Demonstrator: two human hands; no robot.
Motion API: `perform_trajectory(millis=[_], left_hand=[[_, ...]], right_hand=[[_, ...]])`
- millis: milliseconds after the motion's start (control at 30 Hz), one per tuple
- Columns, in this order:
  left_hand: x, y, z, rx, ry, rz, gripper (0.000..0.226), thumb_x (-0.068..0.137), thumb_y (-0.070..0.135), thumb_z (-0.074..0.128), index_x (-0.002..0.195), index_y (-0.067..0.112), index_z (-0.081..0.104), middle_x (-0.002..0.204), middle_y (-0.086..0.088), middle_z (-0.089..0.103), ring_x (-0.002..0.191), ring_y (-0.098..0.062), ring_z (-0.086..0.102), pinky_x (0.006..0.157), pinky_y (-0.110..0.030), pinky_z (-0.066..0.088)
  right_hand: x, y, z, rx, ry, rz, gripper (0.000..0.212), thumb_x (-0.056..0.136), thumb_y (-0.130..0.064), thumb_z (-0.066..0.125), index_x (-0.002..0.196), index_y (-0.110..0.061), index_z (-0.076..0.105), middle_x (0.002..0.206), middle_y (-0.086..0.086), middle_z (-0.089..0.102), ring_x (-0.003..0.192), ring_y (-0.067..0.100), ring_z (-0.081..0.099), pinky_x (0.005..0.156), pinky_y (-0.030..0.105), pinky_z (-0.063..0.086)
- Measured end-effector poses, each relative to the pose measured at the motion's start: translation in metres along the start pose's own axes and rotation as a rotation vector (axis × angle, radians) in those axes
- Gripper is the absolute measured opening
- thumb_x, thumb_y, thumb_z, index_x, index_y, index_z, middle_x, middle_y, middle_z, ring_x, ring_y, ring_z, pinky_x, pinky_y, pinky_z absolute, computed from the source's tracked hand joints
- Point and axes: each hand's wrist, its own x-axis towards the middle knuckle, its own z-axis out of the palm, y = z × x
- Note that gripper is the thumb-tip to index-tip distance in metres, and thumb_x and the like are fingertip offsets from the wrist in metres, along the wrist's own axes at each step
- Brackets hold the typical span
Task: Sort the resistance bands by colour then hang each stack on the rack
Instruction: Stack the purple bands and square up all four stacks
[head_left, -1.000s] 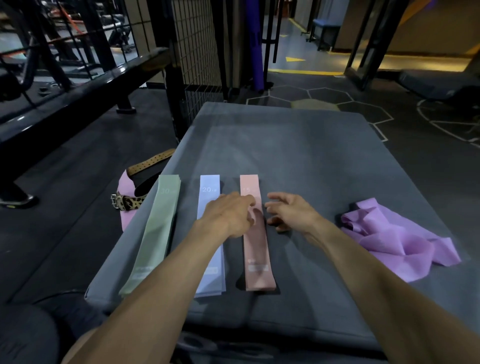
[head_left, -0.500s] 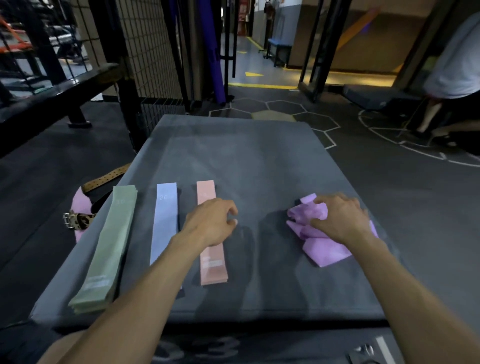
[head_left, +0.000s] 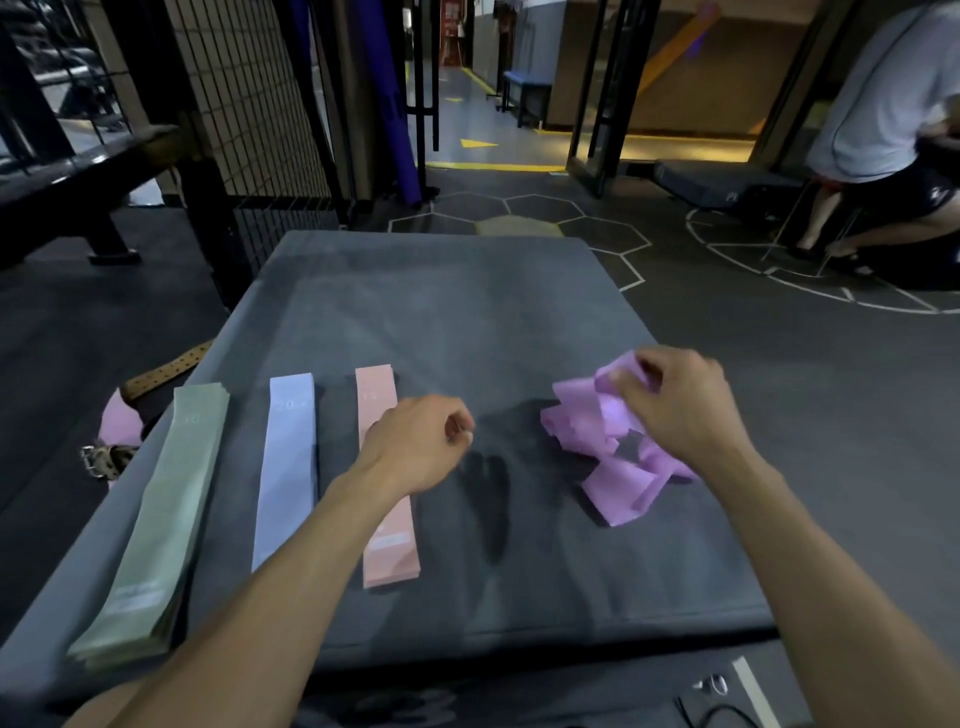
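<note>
- Presently, three sorted stacks lie flat and parallel on the grey bench (head_left: 467, 322): the green stack (head_left: 166, 509) at about 8 o'clock, the blue stack (head_left: 285, 467) just beside it, and the pink stack (head_left: 387, 540) nearest centre. None touches its neighbour.
- Change noted: one second ago both hands were at the pink stack. The right hand (head_left: 680, 410) has since crossed to about 3 o'clock and taken up the crumpled purple band (head_left: 597, 436); half a second ago it was pressed down on that heap, and it now pinches a fold at the top and lifts it partly off the bench.
- The left hand (head_left: 415, 452) has come off the pink stack and hovers above its middle with fingers curled in. It grasps nothing.
- The lower folds of the purple band rest on the bench, well apart from the pink stack.
- Judgement: pink, blue and green look finished; purple is the last colour unsorted. The next step likely calls for both hands to shake the band out and flatten it into a fourth strip.
- Hanging has not begun. No rack holding bands can be identified in this view.
- Also present: a leopard-print belt (head_left: 106, 460) on the floor at 9 o'clock, a wire mesh panel (head_left: 249, 98) at 11 o'clock, and a seated person (head_left: 883, 104) at 2 o'clock.
- Risk: the thin purple band may twist or cling to itself when opened.
</note>
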Motion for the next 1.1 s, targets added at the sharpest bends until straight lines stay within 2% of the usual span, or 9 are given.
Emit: perform_trajectory(millis=[67,200,300,367,533,667,833,1000,1100], left_hand=[[0.002,0.002,0.001,-0.070,0.033,0.019,0.009,0.090,0.034,0.062,0.095,0.037,0.069,0.098,0.018,0.071,0.100,-0.015,0.067,0.091,-0.037,0.054],[0.002,0.013,-0.004,-0.344,0.058,0.092,0.008,0.093,0.027,0.069,0.100,0.030,0.071,0.095,0.016,0.071,0.093,-0.010,0.068,0.089,-0.029,0.054],[-0.005,0.026,-0.012,-0.751,-0.058,0.147,0.024,0.089,0.028,0.077,0.111,0.028,0.068,0.110,0.006,0.072,0.104,-0.012,0.068,0.098,-0.029,0.051],[-0.012,0.033,-0.018,-0.934,-0.160,0.145,0.037,0.086,0.039,0.078,0.118,0.027,0.066,0.120,0.002,0.071,0.113,-0.014,0.067,0.104,-0.031,0.049],[-0.028,0.047,-0.029,-1.061,-0.230,0.206,0.043,0.089,0.028,0.071,0.128,0.014,0.059,0.117,-0.011,0.072,0.113,-0.030,0.067,0.104,-0.035,0.050],[-0.030,0.051,-0.026,-1.175,-0.175,0.177,0.049,0.082,0.029,0.074,0.122,0.005,0.055,0.101,-0.004,0.074,0.093,-0.018,0.069,0.093,-0.034,0.053],[-0.023,0.045,-0.019,-1.118,0.023,0.118,0.023,0.084,0.010,0.079,0.096,0.025,0.066,0.091,-0.001,0.073,0.084,-0.016,0.063,0.085,-0.035,0.051],[-0.019,0.032,-0.030,-1.139,0.136,0.084,0.021,0.090,0.003,0.072,0.090,0.023,0.072,0.086,0.005,0.073,0.081,-0.009,0.061,0.080,-0.024,0.050],[-0.018,0.025,-0.036,-1.145,0.178,0.065,0.025,0.095,0.001,0.064,0.091,0.024,0.073,0.086,0.009,0.073,0.080,-0.006,0.061,0.082,-0.023,0.047]], right_hand=[[-0.001,-0.012,-0.011,0.200,0.022,-0.055,0.037,0.092,-0.023,0.064,0.064,-0.008,0.046,0.055,0.006,0.041,0.052,0.013,0.032,0.049,0.025,0.030],[-0.004,-0.032,-0.020,0.607,-0.044,0.002,0.024,0.097,-0.019,0.059,0.077,-0.014,0.071,0.064,-0.005,0.060,0.061,0.008,0.049,0.059,0.023,0.039],[-0.007,-0.043,-0.018,0.743,-0.154,0.030,0.021,0.093,-0.020,0.060,0.082,-0.012,0.075,0.081,0.021,0.069,0.070,0.022,0.055,0.069,0.035,0.043],[-0.010,-0.049,-0.016,0.746,-0.199,0.010,0.023,0.095,-0.016,0.058,0.084,-0.014,0.078,0.085,0.025,0.070,0.070,0.027,0.056,0.067,0.040,0.043],[-0.013,-0.062,-0.013,0.771,-0.293,-0.060,0.020,0.097,-0.010,0.059,0.092,-0.010,0.078,0.087,0.016,0.075,0.077,0.026,0.065,0.074,0.040,0.052],[-0.013,-0.064,-0.005,0.799,-0.341,-0.058,0.014,0.095,-0.010,0.064,0.097,-0.010,0.078,0.091,0.018,0.074,0.081,0.023,0.066,0.078,0.041,0.053],[-0.014,-0.067,0.001,0.902,-0.426,-0.011,0.015,0.092,-0.009,0.068,0.105,-0.006,0.076,0.095,0.013,0.076,0.082,0.022,0.070,0.073,0.032,0.059],[0.001,-0.047,0.005,0.834,-0.134,0.191,0.014,0.096,-0.015,0.063,0.088,-0.006,0.071,0.063,0.002,0.058,0.055,0.012,0.049,0.055,0.027,0.042],[0.010,-0.022,0.006,0.551,0.052,0.118,0.025,0.091,-0.029,0.062,0.088,-0.004,0.064,0.065,0.018,0.055,0.058,0.020,0.044,0.053,0.040,0.039]])
